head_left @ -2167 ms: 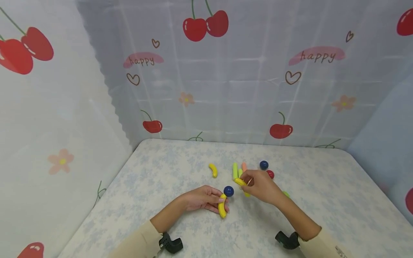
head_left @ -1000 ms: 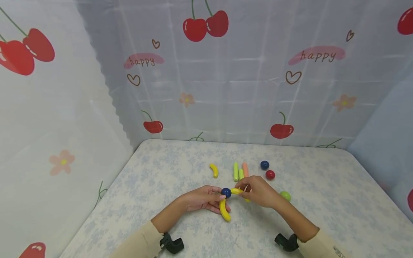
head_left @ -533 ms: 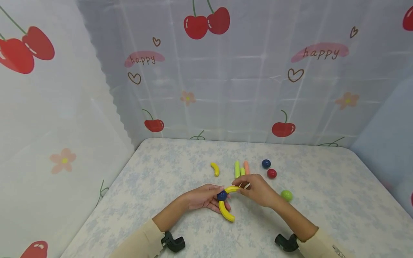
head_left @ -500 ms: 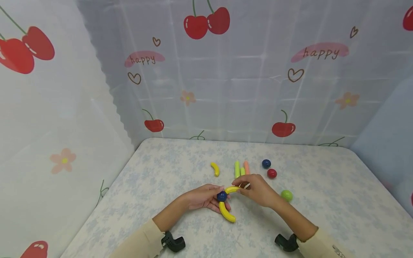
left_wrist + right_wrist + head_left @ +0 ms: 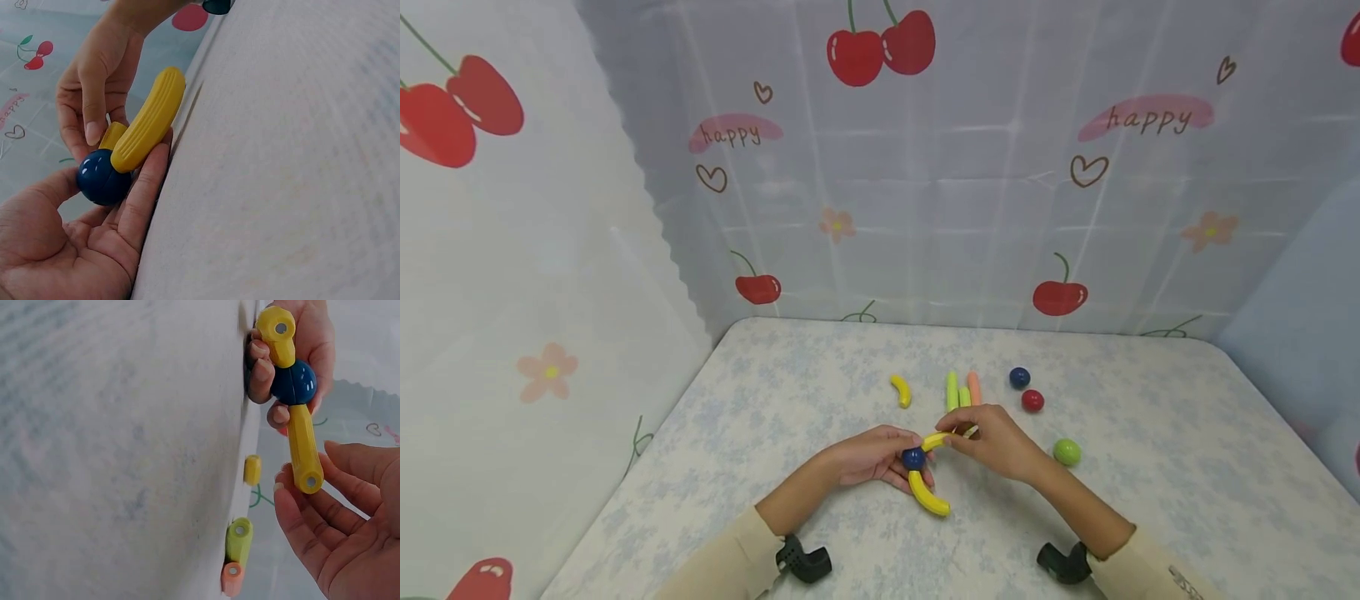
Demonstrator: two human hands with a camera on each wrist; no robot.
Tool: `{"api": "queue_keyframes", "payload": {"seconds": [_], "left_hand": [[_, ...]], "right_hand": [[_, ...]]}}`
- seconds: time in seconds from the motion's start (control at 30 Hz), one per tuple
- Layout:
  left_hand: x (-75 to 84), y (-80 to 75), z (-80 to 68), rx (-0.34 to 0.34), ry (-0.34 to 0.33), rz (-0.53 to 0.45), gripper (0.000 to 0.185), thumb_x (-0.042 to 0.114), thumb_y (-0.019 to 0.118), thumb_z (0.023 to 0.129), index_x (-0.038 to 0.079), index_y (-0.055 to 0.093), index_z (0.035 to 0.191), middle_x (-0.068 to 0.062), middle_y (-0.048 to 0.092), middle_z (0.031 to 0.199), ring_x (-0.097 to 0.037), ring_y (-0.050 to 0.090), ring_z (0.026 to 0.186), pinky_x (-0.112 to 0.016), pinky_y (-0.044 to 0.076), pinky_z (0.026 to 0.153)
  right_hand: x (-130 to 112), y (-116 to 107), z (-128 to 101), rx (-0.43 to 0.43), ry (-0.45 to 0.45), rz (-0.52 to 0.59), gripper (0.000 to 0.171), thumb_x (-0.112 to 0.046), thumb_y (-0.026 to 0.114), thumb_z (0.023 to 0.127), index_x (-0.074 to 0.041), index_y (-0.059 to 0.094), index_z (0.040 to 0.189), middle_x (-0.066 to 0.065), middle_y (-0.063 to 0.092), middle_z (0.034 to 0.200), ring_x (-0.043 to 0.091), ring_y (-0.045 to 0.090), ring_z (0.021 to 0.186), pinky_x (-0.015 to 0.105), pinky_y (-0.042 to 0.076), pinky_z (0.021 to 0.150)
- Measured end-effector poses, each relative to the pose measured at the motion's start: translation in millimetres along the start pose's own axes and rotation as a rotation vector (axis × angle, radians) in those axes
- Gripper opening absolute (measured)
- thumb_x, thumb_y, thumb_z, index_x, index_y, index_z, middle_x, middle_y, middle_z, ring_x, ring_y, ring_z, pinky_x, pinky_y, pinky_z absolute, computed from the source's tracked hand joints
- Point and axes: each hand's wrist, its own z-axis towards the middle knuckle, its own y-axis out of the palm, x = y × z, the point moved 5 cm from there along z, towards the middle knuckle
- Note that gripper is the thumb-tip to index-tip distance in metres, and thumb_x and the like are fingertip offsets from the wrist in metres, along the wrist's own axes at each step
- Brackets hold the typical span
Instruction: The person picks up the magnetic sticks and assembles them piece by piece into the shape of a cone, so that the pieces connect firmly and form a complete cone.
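The person is wearing a long-sleeved top in a pale cream colour, each sleeve ending short of the wrist and leaving both the left hand [image 5: 868, 457] and the right hand [image 5: 992, 440] bare. A small black camera mount is sitting strapped under each wrist. A small printed label is showing on the right sleeve.

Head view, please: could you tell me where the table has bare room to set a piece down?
The table is bare right of the green ball, left of the loose yellow curved piece, and along the far edge. It is crowded between the sticks, the blue ball, the red ball and both hands.
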Motion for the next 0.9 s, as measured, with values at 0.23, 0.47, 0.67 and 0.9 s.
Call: {"api": "queue_keyframes", "payload": {"seconds": [0.23, 0.47, 0.67, 0.9], "left_hand": [[1.3, 0.3, 0.4, -0.008, 0.004, -0.011, 0.043, 0.026, 0.040, 0.112, -0.009, 0.055, 0.132, -0.014, 0.074, 0.105, -0.022, 0.073, 0.098, -0.031, 0.060, 0.080], [1.6, -0.3, 1.0, 0.013, 0.008, -0.006, 0.044, 0.027, 0.041, 0.112, -0.010, 0.055, 0.133, -0.014, 0.074, 0.104, -0.023, 0.073, 0.098, -0.032, 0.060, 0.080], [1.4, -0.6, 1.1, 0.009, -0.007, -0.012, 0.044, 0.027, 0.041, 0.112, -0.009, 0.054, 0.134, -0.014, 0.074, 0.105, -0.023, 0.073, 0.099, -0.031, 0.060, 0.080], [0.8, -0.5, -0.2, 0.015, -0.013, -0.013, 0.044, 0.026, 0.041, 0.112, -0.009, 0.054, 0.135, -0.014, 0.074, 0.106, -0.023, 0.073, 0.099, -0.032, 0.060, 0.080]], "right_hand": [[-0.4, -11.5, 1.5, 0.041, 0.035, -0.038, 0.016, -0.015, 0.071, 0.096, -0.009, 0.077, 0.110, -0.005, 0.074, 0.099, 0.013, 0.066, 0.091, 0.028, 0.057, 0.077], [-2.7, -31.6, 4.8, 0.086, 0.025, -0.093, 0.015, -0.014, 0.071, 0.097, -0.010, 0.077, 0.110, -0.002, 0.075, 0.100, 0.015, 0.067, 0.091, 0.031, 0.057, 0.076], [-2.4, -47.1, 2.3, 0.110, 0.021, -0.120, 0.018, -0.012, 0.070, 0.097, -0.009, 0.076, 0.113, -0.001, 0.074, 0.103, 0.017, 0.066, 0.094, 0.036, 0.057, 0.079], [3.0, -66.6, -6.4, 0.163, 0.046, -0.179, 0.019, -0.012, 0.074, 0.094, -0.008, 0.077, 0.112, 0.002, 0.074, 0.107, 0.019, 0.066, 0.092, 0.034, 0.056, 0.073]]}}
